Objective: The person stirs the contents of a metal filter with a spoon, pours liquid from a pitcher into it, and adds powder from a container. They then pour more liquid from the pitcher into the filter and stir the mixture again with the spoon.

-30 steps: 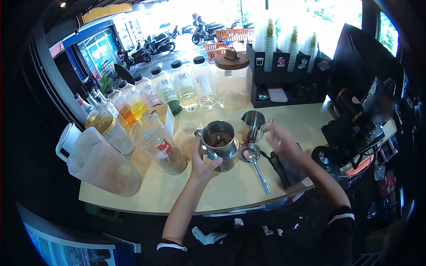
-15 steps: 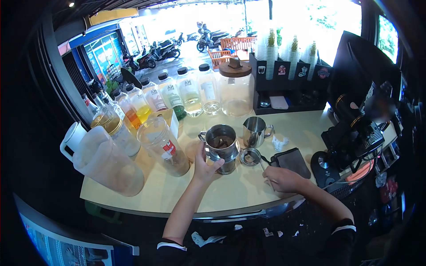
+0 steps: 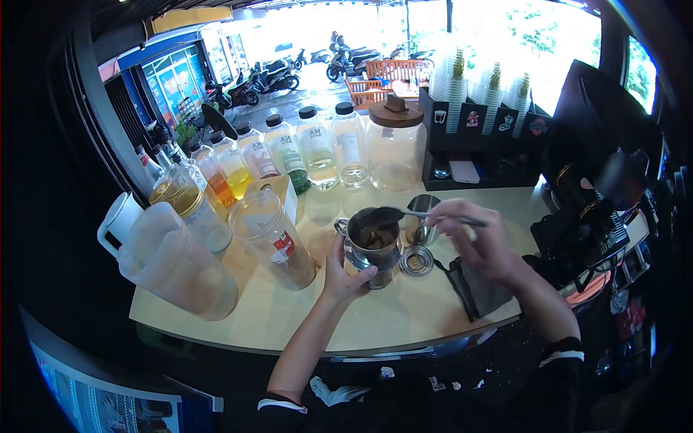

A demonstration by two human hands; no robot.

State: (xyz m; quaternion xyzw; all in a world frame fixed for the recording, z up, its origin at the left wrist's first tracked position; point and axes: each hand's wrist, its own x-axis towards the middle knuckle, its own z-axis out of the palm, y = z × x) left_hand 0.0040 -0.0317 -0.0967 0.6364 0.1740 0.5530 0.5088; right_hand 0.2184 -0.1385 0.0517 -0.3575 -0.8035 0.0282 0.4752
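My left hand (image 3: 348, 276) is wrapped around the near left side of a metal pot (image 3: 390, 261) that stands on the counter, with brown contents inside. Above its rim is the dark bowl of a spoon (image 3: 414, 213), whose long handle my right hand (image 3: 476, 234) grips between thumb and fingers. Just right of the pot sits a small round metal cup (image 3: 416, 261). Behind my right hand a steel pitcher (image 3: 419, 209) is partly covered. A dark folded cloth (image 3: 487, 292) lies beneath my right hand, and a black-handled tool (image 3: 462, 299) rests along its left edge.
To the left stand a clear tall canister (image 3: 271, 245) and a large plastic jug (image 3: 177, 267). Capped bottles (image 3: 317, 159) and a wooden-lidded jar (image 3: 396, 155) line the back. A black cup rack (image 3: 469, 155) and a dark machine (image 3: 588, 209) occupy the right.
My right hand has risen from beside the small metal cup, bringing the spoon up and left over the pot. My left hand keeps its hold on the pot. The view has shifted slightly.
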